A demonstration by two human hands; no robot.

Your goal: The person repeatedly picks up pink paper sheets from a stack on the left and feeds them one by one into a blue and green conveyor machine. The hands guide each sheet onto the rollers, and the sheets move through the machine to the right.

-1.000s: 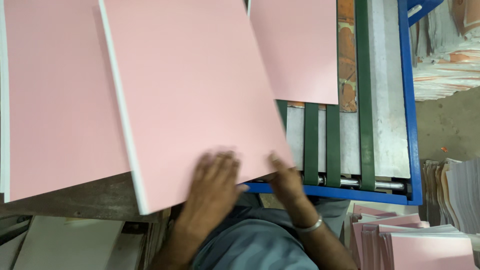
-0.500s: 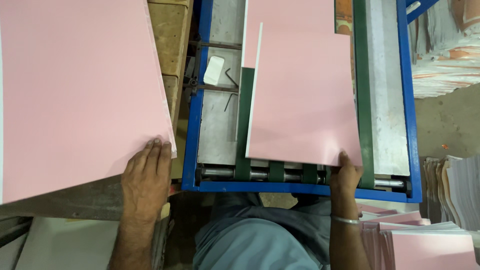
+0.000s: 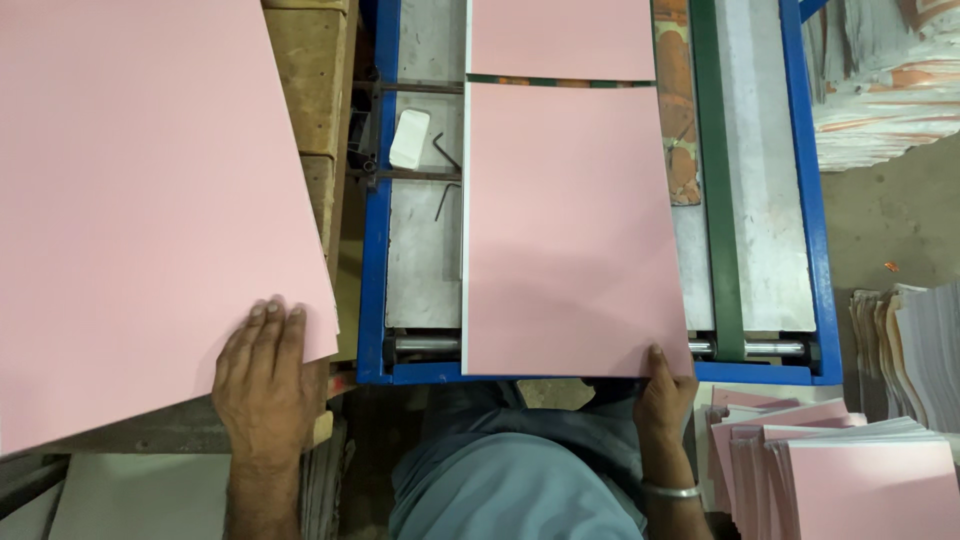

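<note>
Pressing down on the near edge of the big pink stack (image 3: 150, 200), your left hand (image 3: 262, 375) lies flat and open, fingers spread on the top sheet, while the stack reaches away from that hand up and to its left across the bench (image 3: 150, 440). Your right hand (image 3: 662, 392) is at the near right corner of a single pink sheet (image 3: 570, 230), thumb on top and fingers tucked out of sight beneath, so it appears to pinch that corner, though you cannot see the underside. That sheet lies on the blue-framed feeder (image 3: 375, 250) straight ahead of your right hand, with a second pink sheet (image 3: 560, 38) just beyond it, a thin gap between them. A green belt (image 3: 712, 180) runs away from you just right of that hand, and a small hex key (image 3: 441, 203) and a white block (image 3: 410, 138) sit on the metal plate off to its left. More pink bundles (image 3: 850, 470) are stacked close to your right wrist. Judging by its look, the sheet is light and thin card, fairly stiff but easy to crease; take it by a near corner or edge, with a light pinch, and keep it flat, since smooth sheets will likely slide over one another.
</note>
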